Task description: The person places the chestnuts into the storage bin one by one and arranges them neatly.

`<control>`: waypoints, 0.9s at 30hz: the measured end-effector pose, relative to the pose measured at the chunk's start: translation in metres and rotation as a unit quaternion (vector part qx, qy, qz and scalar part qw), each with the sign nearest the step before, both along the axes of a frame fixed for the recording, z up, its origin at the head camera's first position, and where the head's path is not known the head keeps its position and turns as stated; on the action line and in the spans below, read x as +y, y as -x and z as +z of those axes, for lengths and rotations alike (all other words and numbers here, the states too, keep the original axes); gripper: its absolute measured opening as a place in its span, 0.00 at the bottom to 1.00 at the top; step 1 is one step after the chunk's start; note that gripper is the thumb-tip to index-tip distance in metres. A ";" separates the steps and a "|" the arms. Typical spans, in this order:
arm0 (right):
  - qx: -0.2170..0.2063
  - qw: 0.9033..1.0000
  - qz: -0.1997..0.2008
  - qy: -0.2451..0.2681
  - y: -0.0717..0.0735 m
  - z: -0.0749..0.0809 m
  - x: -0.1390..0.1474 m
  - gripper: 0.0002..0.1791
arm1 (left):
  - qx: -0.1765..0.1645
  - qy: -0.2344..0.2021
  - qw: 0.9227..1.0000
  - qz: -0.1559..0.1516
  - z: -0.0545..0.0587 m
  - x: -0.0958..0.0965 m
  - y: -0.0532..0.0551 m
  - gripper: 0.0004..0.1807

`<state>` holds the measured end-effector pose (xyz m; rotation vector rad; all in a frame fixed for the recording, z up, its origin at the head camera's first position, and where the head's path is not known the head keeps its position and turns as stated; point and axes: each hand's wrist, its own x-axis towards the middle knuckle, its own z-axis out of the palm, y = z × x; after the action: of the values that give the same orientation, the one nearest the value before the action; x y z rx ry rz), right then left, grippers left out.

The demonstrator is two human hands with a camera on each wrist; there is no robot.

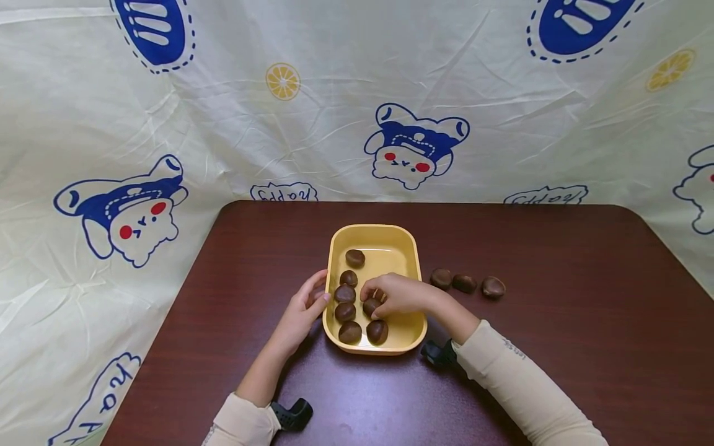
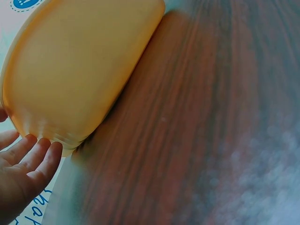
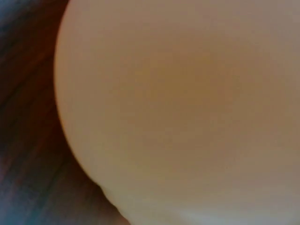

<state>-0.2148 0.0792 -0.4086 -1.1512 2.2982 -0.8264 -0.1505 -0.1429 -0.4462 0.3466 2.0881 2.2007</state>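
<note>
The left hand (image 1: 305, 308) rests straight fingers against the yellow rectangular plastic tray (image 1: 340, 248), steadying it, while the right hand (image 1: 397, 295) pinches a glossy brown chestnut (image 1: 370, 306) inside it.

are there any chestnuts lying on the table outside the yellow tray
Yes, in the head view three chestnuts lie in a row on the table just right of the yellow tray, clear of its rim.
</note>
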 end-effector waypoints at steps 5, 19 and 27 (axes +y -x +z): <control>-0.012 1.000 -0.002 -0.002 0.000 -0.002 0.000 0.16 | -0.001 0.000 1.000 -0.001 -0.001 0.000 0.000 0.26; -0.014 0.996 -0.036 0.082 -0.002 0.000 0.003 0.16 | 0.005 -0.004 1.000 -0.004 -0.002 0.000 0.001 0.26; -0.012 0.985 -0.080 0.149 -0.003 0.001 0.006 0.20 | 0.005 -0.003 1.000 0.000 0.000 0.000 0.001 0.26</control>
<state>-0.2119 0.0856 -0.4079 -1.0770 2.3241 -1.2741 -0.1512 -0.1427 -0.4466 0.3582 2.0866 2.2103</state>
